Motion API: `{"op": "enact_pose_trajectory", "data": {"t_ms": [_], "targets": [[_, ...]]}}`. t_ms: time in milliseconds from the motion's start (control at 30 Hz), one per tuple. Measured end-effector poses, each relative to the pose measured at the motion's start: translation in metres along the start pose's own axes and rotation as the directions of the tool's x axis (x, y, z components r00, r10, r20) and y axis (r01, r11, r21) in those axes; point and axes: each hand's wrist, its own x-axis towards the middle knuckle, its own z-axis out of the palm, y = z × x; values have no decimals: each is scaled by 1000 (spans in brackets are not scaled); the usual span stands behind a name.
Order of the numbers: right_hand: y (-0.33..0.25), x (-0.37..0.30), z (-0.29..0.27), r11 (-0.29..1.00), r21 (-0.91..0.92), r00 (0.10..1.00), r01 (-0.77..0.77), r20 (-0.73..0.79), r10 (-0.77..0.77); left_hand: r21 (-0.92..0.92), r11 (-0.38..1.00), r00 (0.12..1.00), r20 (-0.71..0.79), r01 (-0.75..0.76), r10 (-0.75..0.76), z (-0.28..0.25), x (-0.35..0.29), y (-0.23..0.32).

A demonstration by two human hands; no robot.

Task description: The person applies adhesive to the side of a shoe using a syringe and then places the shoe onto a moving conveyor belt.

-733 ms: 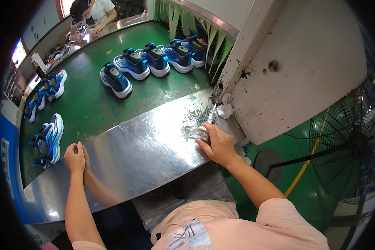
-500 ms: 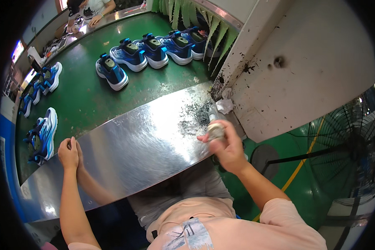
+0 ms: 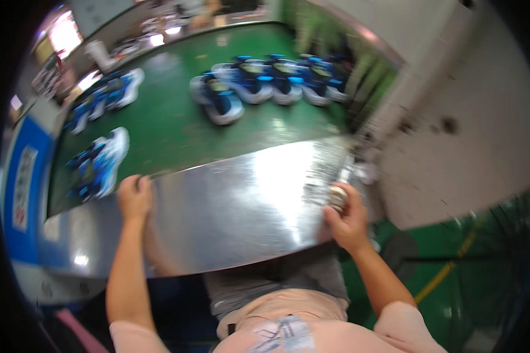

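My left hand (image 3: 135, 200) is closed, its fingers curled over the far edge of the shiny metal plate (image 3: 218, 223); whatever may be inside is hidden. Near it on the green belt lies a blue-and-white sneaker (image 3: 107, 162), tipped on its side. At the plate's right end, my right hand (image 3: 351, 220) grips a small round tan-and-grey object (image 3: 337, 199), too blurred to name. Just beyond that object are dark smears on the metal and a slim pale item (image 3: 347, 170) whose kind I cannot tell.
Several blue sneakers (image 3: 285, 85) stand in a row at the far right of the green belt (image 3: 165, 132), beside hanging green strips (image 3: 362, 76). More sneakers (image 3: 109, 94) lie at far left. A stained pale panel (image 3: 447, 153) and crumpled white paper (image 3: 366, 172) flank my right.
My view has swung, shifting the scene rightward and blurring it. My right hand has turned the round object so its end faces me more. My left hand stays at the plate's edge.
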Motion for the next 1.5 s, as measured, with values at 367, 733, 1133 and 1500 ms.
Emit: {"op": "enact_pose_trajectory", "data": {"t_ms": [367, 733, 1133, 1500], "targets": [[5, -5, 13, 964, -251, 996, 92, 38, -86, -27, 999, 982, -184, 47, -51, 5, 0, -10], [24, -5, -1, 972, -235, 998, -17, -59, 3, 81, 995, 981, -180, -61, 75, 16, 13, 8], [-8, -10, 12, 869, -482, 993, 113, 23, -116, 105, 994, 969, -243, -27, 52, 16, -6, -6], [17, -6, 22, 918, -346, 976, 192, -29, -215, -500, 795, 625, -510, 343, -591, -3, 42, -110]]}}
